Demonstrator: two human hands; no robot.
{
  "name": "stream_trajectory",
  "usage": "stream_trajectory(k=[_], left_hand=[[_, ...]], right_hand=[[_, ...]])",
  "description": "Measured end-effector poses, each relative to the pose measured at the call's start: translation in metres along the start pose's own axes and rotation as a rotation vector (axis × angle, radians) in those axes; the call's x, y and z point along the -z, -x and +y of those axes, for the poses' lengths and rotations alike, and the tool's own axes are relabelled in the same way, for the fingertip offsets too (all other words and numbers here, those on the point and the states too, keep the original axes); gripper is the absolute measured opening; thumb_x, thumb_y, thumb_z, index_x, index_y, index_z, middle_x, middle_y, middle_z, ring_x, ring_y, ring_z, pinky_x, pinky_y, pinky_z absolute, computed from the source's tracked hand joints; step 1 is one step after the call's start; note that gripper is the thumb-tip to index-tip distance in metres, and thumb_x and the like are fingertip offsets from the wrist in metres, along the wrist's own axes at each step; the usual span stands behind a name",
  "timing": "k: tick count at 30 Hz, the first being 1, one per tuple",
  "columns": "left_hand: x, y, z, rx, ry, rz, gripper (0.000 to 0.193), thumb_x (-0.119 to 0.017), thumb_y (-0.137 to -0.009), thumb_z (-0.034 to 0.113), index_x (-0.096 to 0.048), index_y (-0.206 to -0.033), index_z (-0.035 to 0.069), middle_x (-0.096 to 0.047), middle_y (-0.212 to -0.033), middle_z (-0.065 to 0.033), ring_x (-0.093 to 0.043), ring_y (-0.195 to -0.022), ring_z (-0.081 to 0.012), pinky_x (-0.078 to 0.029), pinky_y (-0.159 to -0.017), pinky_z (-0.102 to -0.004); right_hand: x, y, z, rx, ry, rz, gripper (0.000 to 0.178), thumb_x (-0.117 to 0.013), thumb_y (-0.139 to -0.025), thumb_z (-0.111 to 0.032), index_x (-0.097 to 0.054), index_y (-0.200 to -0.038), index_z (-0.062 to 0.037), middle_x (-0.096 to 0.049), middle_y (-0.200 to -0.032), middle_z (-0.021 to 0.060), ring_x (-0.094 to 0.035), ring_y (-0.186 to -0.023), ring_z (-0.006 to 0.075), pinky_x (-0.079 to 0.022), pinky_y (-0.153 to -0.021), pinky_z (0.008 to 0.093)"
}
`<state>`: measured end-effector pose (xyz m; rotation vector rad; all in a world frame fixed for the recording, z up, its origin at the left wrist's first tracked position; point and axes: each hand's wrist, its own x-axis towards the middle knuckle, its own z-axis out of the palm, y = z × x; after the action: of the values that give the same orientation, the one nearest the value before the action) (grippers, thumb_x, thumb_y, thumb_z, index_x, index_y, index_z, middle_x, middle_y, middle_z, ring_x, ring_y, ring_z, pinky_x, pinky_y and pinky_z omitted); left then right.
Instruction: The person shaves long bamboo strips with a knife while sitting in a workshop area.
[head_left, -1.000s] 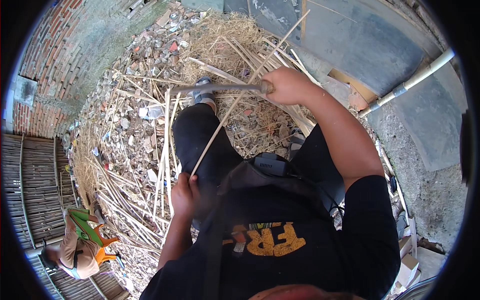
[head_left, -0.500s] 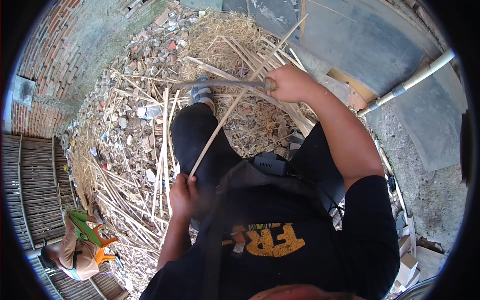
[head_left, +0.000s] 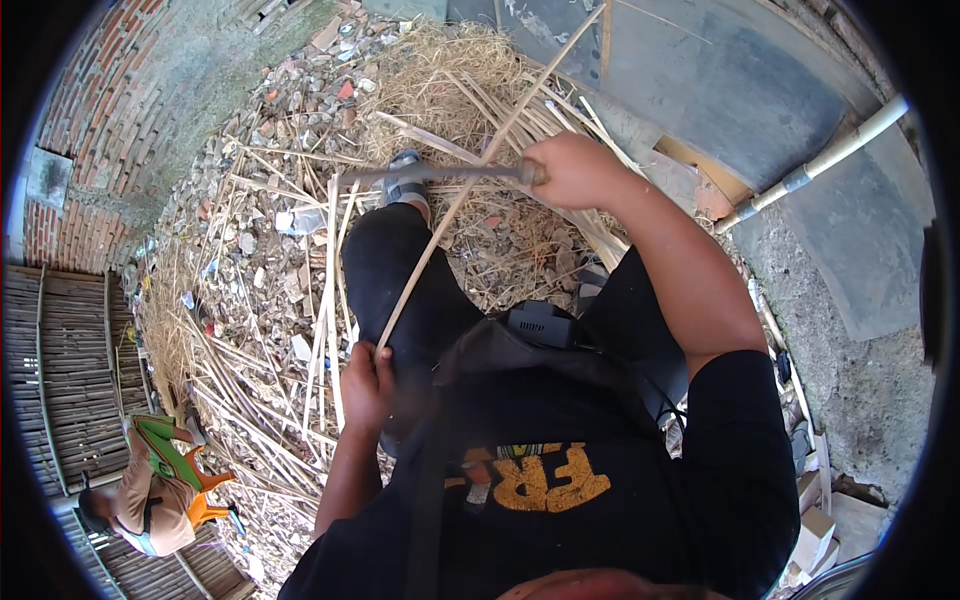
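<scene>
While the left hand [head_left: 367,387] grips the near end of a long pale strip [head_left: 425,255], the right hand [head_left: 575,172] is closed round the handle of a dark blade [head_left: 445,174]. Strip slants over the left leg [head_left: 375,265] toward grey panels [head_left: 720,80] at the ground's far right edge; blade crosses it, contact unclear, and passes over a sandalled foot [head_left: 406,192]. Loose strips [head_left: 330,290] on rubble-strewn ground [head_left: 255,235], straw [head_left: 435,100] toward its far edge. Another person [head_left: 165,512] at an orange chair [head_left: 208,482], ground's near left corner.
</scene>
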<state>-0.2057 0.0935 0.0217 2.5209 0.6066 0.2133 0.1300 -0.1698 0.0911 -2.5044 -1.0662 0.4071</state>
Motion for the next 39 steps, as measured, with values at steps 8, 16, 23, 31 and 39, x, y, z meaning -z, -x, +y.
stream_trajectory(k=[8,16,23,31,39], left_hand=[[0.001,-0.007,0.006,-0.085,-0.189,0.015,0.025,-0.062,-0.099,0.026,-0.056,-0.098,0.002,-0.065,-0.072,-0.0231,-0.064,-0.066,-0.0464,-0.048,-0.059,-0.0544],[0.007,-0.009,0.006,-0.084,-0.106,-0.047,0.023,-0.061,-0.099,0.025,-0.056,-0.096,0.002,-0.064,-0.069,-0.0226,-0.063,-0.065,-0.0462,-0.047,-0.058,-0.0536],[-0.001,-0.012,0.008,-0.076,-0.061,0.004,0.023,-0.060,-0.101,0.024,-0.055,-0.094,0.002,-0.062,-0.067,-0.0214,-0.062,-0.062,-0.0450,-0.046,-0.056,-0.0517],[0.004,-0.008,0.004,-0.054,-0.040,-0.041,0.023,-0.059,-0.101,0.024,-0.055,-0.093,0.003,-0.062,-0.067,-0.0215,-0.062,-0.063,-0.0455,-0.046,-0.057,-0.0529],[0.008,-0.013,0.011,-0.075,-0.055,-0.052,0.025,-0.058,-0.101,0.024,-0.054,-0.090,0.002,-0.062,-0.068,-0.0254,-0.062,-0.066,-0.0487,-0.044,-0.058,-0.0552]], right_hand=[[0.008,-0.025,0.067,-0.252,0.043,0.024,0.038,-0.067,-0.080,-0.020,-0.070,-0.113,-0.0034,-0.071,-0.101,0.0217,-0.068,-0.097,0.0361,-0.054,-0.086,0.0463],[0.004,0.001,0.007,-0.023,0.011,-0.017,0.035,-0.071,-0.076,-0.019,-0.073,-0.111,-0.0130,-0.070,-0.089,0.0181,-0.069,-0.089,0.0371,-0.054,-0.079,0.0475],[0.010,-0.008,0.042,-0.032,-0.136,0.037,0.028,-0.075,-0.080,-0.025,-0.067,-0.092,-0.0016,-0.067,-0.080,0.0167,-0.066,-0.078,0.0323,-0.051,-0.073,0.0439],[0.006,-0.001,0.009,0.030,-0.069,-0.065,0.030,-0.077,-0.081,-0.027,-0.071,-0.100,-0.0053,-0.068,-0.082,0.0167,-0.066,-0.079,0.0323,-0.051,-0.073,0.0438],[0.007,-0.020,0.075,-0.190,-0.115,0.154,0.055,-0.074,-0.083,-0.035,-0.064,-0.122,0.0023,-0.069,-0.106,0.0236,-0.066,-0.104,0.0368,-0.052,-0.089,0.0449]])
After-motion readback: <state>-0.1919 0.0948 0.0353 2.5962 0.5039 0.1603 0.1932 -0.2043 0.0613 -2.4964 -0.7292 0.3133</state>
